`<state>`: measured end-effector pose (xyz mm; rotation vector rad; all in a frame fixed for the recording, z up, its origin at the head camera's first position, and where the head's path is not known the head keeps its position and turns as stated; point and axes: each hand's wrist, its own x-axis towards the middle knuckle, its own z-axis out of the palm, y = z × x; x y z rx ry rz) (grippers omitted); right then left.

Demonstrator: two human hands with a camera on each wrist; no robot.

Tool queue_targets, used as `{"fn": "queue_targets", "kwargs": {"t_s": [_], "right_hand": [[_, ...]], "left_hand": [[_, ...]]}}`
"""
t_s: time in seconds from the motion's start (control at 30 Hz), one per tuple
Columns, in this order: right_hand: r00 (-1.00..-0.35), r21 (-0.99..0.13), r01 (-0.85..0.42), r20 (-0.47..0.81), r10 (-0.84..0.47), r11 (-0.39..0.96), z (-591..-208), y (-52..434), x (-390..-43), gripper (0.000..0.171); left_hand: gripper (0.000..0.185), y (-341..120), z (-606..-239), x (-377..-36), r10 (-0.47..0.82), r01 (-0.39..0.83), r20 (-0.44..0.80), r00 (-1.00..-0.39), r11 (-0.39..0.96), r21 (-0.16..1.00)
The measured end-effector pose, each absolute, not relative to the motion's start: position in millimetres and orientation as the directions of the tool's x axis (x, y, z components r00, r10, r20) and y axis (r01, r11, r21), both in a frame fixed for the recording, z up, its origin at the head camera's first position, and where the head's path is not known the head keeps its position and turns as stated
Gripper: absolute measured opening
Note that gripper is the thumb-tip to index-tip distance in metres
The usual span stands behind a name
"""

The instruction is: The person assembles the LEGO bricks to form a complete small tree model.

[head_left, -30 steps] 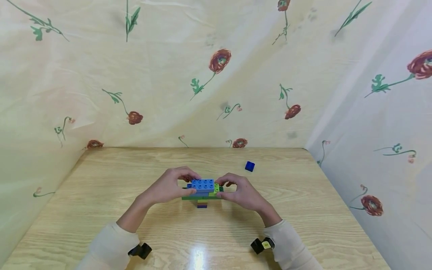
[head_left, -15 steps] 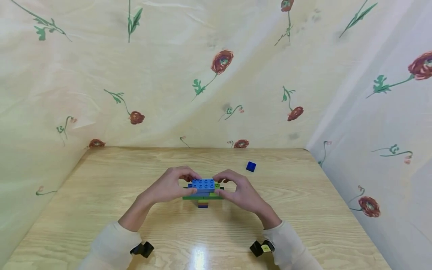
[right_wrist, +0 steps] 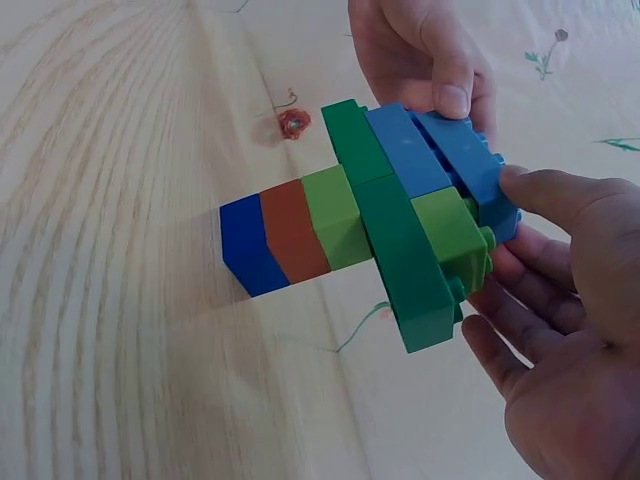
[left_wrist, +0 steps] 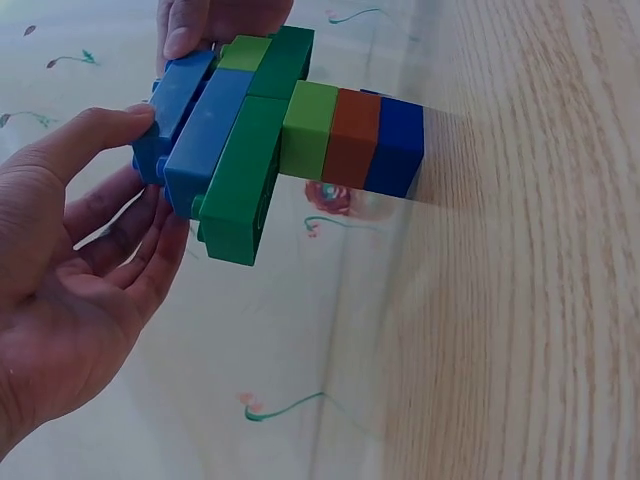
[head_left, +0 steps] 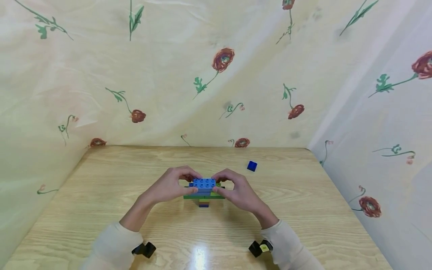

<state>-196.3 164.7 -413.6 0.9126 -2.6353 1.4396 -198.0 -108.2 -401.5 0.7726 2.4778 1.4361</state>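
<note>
Both hands pinch a light blue brick point(head_left: 204, 183) at the top of a stack of toy building bricks. My left hand point(head_left: 172, 185) grips its left end, thumb in front and fingers behind. At the other end, my right hand point(head_left: 239, 191) holds it the same way. Under it lie another blue brick point(left_wrist: 210, 130) and a lime brick point(right_wrist: 450, 235), with a thin dark gap between the layers. Two long green bricks point(right_wrist: 405, 265) form the layer below. The narrow column underneath has a lime, an orange point(left_wrist: 352, 138) and a dark blue brick point(left_wrist: 398, 148), standing on the table.
A loose dark blue brick point(head_left: 252, 166) lies on the wooden table point(head_left: 128, 165), behind and right of the stack. Flowered cloth point(head_left: 162, 75) hangs along the back and both sides.
My right hand has shifted slightly left and up, from the lime brick's end onto the right end of the top blue brick. My left hand keeps its hold. The view has shifted slightly.
</note>
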Motion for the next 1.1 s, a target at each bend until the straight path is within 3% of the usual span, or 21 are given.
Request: {"fn": "queue_targets", "kwargs": {"t_s": [0.63,1.1], "right_hand": [[-0.825,-0.783,-0.503,0.309,-0.473,0.366,-418.9,167.1,-195.1,0.026],[-0.825,-0.795,-0.490,0.291,-0.485,0.357,-420.2,167.5,-199.0,0.025]], "left_hand": [[0.034,-108.1,-410.8,-197.9,0.494,0.357,0.156,-0.855,0.342,0.869],[0.034,-108.9,-411.4,-200.7,0.494,0.326,0.126,-0.860,0.344,0.881]]}}
